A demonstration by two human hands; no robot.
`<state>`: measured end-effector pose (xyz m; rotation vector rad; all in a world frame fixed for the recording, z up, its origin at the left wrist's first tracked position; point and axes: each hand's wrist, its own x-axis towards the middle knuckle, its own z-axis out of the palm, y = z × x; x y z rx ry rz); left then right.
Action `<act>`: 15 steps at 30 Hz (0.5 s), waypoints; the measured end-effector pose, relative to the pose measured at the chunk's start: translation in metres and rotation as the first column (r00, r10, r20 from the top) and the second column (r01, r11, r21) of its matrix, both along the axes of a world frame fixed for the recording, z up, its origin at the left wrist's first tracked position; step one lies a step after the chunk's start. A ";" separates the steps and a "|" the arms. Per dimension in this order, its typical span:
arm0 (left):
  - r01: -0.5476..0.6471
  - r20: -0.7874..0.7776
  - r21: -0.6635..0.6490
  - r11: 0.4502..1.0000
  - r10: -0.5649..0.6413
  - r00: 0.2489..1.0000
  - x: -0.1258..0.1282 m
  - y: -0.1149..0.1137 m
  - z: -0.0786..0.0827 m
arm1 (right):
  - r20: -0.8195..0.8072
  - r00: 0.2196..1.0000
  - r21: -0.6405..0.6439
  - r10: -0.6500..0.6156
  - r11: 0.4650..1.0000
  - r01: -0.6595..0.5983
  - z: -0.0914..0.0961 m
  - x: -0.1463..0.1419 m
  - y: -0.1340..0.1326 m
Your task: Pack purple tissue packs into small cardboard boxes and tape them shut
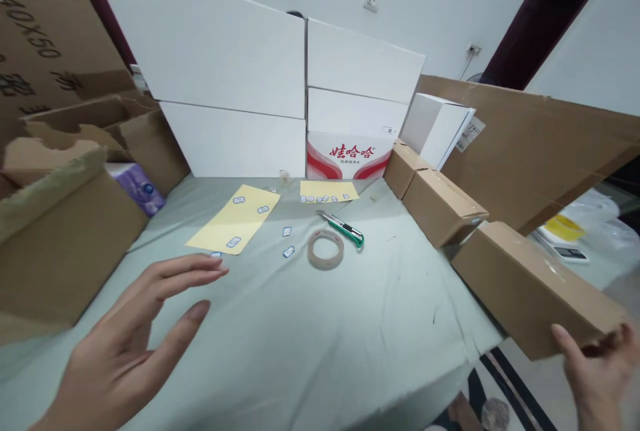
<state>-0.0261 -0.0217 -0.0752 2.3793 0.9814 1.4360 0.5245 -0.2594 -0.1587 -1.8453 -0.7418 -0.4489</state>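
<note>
My left hand (pixel 135 331) hovers over the left front of the cloth-covered table, thumb and fingers apart, holding nothing. Just beyond its fingertips lies a yellow sheet (pixel 220 227) with small white labels on it. At the right edge, my right hand (pixel 597 364) grips the near end of a closed brown cardboard box (pixel 530 284), thumb on its side and fingers around the end. Mid-table lie a roll of tape (pixel 311 259) and a green utility knife (pixel 350 231) beside it. Two loose labels (pixel 289 251) are left of the tape.
A second yellow sheet (pixel 330 189) with labels lies at the back. White boxes (pixel 235 144) form a wall behind it. More brown boxes (pixel 440 204) line the right side. An open carton (pixel 65 244) and a purple pack (pixel 137 189) stand left. A scale (pixel 570 254) is far right.
</note>
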 end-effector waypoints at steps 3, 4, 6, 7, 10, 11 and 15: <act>-0.071 -0.001 -0.072 0.995 0.071 0.997 -0.007 -0.001 -0.014 | 0.003 0.996 0.054 0.092 0.994 -0.092 -0.018 0.025 0.028; -0.098 -0.012 -0.107 0.989 0.097 0.995 -0.009 -0.001 -0.019 | 0.007 0.993 0.054 0.121 0.991 -0.121 -0.023 0.029 0.039; -0.140 -0.036 -0.156 0.978 0.136 0.990 -0.013 -0.001 -0.029 | 0.023 0.987 0.046 0.160 0.986 -0.161 -0.029 0.032 0.060; -0.149 -0.047 -0.170 0.974 0.143 0.989 -0.014 0.000 -0.034 | 0.038 0.984 0.039 0.175 0.984 -0.176 -0.030 0.032 0.069; -0.138 -0.057 -0.169 0.976 0.130 0.990 -0.012 0.000 -0.041 | 0.087 0.974 0.002 0.211 0.977 -0.212 -0.029 0.032 0.096; -0.131 -0.058 -0.161 0.978 0.123 0.991 -0.010 -0.001 -0.041 | 0.100 0.970 -0.011 0.220 0.975 -0.220 -0.029 0.033 0.105; -0.097 -0.116 -0.112 0.989 0.083 0.990 -0.005 -0.003 -0.034 | 0.126 0.963 -0.056 0.238 0.971 -0.232 -0.025 0.035 0.144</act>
